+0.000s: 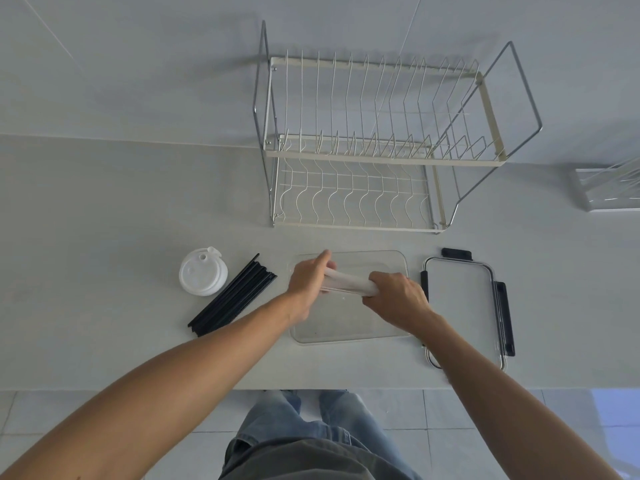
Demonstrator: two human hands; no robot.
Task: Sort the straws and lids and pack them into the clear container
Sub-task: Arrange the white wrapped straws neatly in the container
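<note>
Head view, sorting in progress. Nearest to us, both forearms reach over the table edge toward the clear container. The left hand and the right hand each curl their fingers round one end of a bundle of white straws, so the grip is two-handed and closed on the bundle, which lies roughly level above the open container. We cannot tell whether the bundle already touches the container floor. Apart from what the hands hide, the container floor below the grip shows nothing packed, so we judge the packing to be at its first item.

Left of the grip, well apart from it, lies a gathered bundle of black straws, and just beyond that a stack of white cup lids; both sit on the table, outside the container, and remain to be packed. The groups appear already sorted by kind. Right of the grip, just beside the container, its clip-on lid lies flat and still off.

Beyond the grip, farther back on the table, stands a wire dish rack, and a second rack shows only partly at the far right edge.
</note>
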